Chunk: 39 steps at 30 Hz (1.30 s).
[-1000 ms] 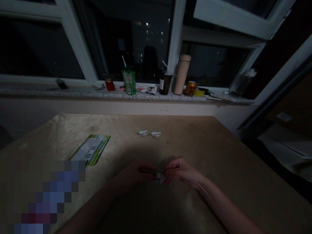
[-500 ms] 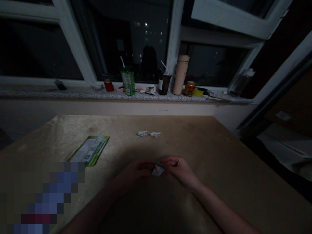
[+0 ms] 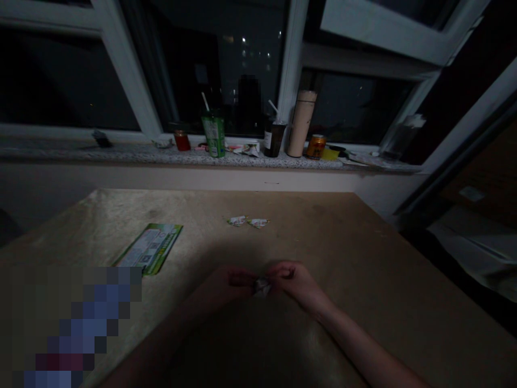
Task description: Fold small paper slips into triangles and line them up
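In dim light, both my hands meet over the near middle of a tan table (image 3: 343, 253). My left hand (image 3: 230, 283) and my right hand (image 3: 294, 280) pinch a small folded piece of printed paper (image 3: 262, 286) between their fingertips, just above the tabletop. Two similar small folded paper pieces (image 3: 247, 221) lie side by side farther back on the table. A green printed leaflet (image 3: 150, 248) lies flat to the left of my hands.
Behind the table runs a stone windowsill (image 3: 121, 153) with a green cup with a straw (image 3: 214, 134), a red jar (image 3: 182, 141), a dark bottle (image 3: 273, 138), a tall beige flask (image 3: 301, 124) and an orange can (image 3: 315, 146). The table edge drops off at the right.
My hands have stayed in place, working the small paper; it showed a wider pale face half a second ago and now looks smaller and more tucked between my fingers.
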Motion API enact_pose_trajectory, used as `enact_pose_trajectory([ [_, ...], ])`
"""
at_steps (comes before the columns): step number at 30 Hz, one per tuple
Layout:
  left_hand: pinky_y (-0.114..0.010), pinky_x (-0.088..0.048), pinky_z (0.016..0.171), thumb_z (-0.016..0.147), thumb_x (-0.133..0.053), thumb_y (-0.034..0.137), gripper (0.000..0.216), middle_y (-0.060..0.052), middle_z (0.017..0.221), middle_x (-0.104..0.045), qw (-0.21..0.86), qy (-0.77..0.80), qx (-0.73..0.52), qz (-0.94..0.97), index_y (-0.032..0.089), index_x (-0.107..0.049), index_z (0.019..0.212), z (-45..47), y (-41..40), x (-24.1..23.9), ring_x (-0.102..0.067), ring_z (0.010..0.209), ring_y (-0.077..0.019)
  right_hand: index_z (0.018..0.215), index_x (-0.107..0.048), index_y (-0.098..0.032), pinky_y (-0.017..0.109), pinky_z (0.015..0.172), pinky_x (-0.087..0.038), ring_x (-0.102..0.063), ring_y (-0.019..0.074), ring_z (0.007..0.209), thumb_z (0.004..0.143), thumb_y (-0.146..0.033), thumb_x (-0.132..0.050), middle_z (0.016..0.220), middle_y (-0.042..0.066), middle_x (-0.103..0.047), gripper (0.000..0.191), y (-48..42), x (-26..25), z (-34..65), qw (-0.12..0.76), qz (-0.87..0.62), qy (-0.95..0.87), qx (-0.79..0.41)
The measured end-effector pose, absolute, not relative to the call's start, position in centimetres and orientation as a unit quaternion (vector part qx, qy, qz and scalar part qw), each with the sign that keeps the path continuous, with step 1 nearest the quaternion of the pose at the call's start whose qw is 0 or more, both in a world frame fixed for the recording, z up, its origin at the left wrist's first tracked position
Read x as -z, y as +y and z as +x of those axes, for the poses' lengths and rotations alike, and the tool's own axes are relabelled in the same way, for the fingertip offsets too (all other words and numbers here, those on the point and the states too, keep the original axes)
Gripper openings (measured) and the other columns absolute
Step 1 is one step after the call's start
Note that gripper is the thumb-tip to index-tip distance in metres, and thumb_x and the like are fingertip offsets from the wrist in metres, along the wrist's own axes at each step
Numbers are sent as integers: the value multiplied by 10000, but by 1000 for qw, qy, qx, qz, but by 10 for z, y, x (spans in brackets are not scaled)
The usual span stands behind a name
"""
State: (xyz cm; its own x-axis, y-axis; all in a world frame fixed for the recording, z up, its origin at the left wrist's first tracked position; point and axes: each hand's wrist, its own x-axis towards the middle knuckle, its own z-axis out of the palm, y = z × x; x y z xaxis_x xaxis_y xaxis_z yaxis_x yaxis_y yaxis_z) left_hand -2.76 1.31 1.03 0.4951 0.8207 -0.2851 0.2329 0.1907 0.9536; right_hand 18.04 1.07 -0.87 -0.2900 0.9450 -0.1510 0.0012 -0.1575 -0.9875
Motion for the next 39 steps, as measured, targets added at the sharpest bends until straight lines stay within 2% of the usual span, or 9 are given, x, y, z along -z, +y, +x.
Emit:
enact_pose_trajectory([
  [3, -307, -476, 806, 669, -669, 223, 296, -28, 932, -734, 623, 453, -229, 595, 171, -699, 959, -25, 11, -9, -665, 908, -245, 771, -674, -143, 202, 469, -398, -571, 118, 500, 634, -317, -716, 566, -3, -631, 226, 11, 13, 180, 371, -477, -550, -576],
  [7, -288, -483, 774, 666, -658, 212, 263, -22, 901, -736, 597, 457, -235, 616, 160, -702, 920, -21, 9, -8, -670, 884, -243, 793, -680, -131, 182, 421, -312, -501, 94, 452, 636, -220, -704, 503, -29, -574, 183, 9, 17, 178, 361, -512, -604, -493],
  [9, -282, -484, 763, 672, -657, 224, 239, -16, 882, -736, 584, 463, -232, 625, 157, -707, 896, -19, 8, -9, -672, 872, -243, 813, -675, -129, 181, 428, -311, -494, 91, 453, 646, -185, -687, 510, -30, -574, 177, 8, 17, 177, 357, -508, -623, -475],
  [15, -275, -487, 753, 667, -678, 258, 270, -20, 875, -738, 579, 473, -218, 628, 153, -722, 912, -20, 7, -11, -674, 865, -246, 829, -660, -132, 187, 446, -350, -522, 106, 478, 647, -219, -694, 545, -15, -602, 205, 7, 15, 178, 365, -494, -616, -492],
  [21, -268, -471, 758, 718, -604, 247, 220, -8, 857, -741, 545, 478, -218, 653, 175, -739, 877, -24, 11, -11, -674, 844, -231, 784, -668, -141, 184, 457, -361, -535, 107, 506, 614, -225, -718, 557, -18, -612, 197, 7, 12, 176, 361, -478, -608, -521],
  [27, -259, -478, 744, 728, -628, 292, 248, -4, 887, -739, 553, 471, -218, 652, 181, -733, 924, -23, 8, -15, -670, 867, -234, 815, -671, -132, 165, 416, -290, -465, 75, 450, 631, -137, -653, 509, -47, -550, 185, 0, 7, 173, 345, -509, -629, -476],
  [34, -236, -479, 681, 732, -624, 266, 237, -7, 849, -739, 549, 459, -235, 658, 165, -723, 922, -18, 5, -14, -679, 824, -227, 774, -669, -138, 157, 429, -301, -466, 75, 459, 587, -91, -643, 496, -56, -540, 195, 2, 13, 172, 342, -524, -639, -447],
  [39, -256, -483, 703, 746, -592, 287, 256, -23, 867, -738, 527, 478, -237, 662, 152, -714, 926, -14, 1, -16, -678, 828, -233, 774, -673, -143, 166, 434, -329, -502, 87, 467, 560, -123, -672, 511, -46, -578, 214, 8, 19, 174, 343, -508, -589, -526],
])
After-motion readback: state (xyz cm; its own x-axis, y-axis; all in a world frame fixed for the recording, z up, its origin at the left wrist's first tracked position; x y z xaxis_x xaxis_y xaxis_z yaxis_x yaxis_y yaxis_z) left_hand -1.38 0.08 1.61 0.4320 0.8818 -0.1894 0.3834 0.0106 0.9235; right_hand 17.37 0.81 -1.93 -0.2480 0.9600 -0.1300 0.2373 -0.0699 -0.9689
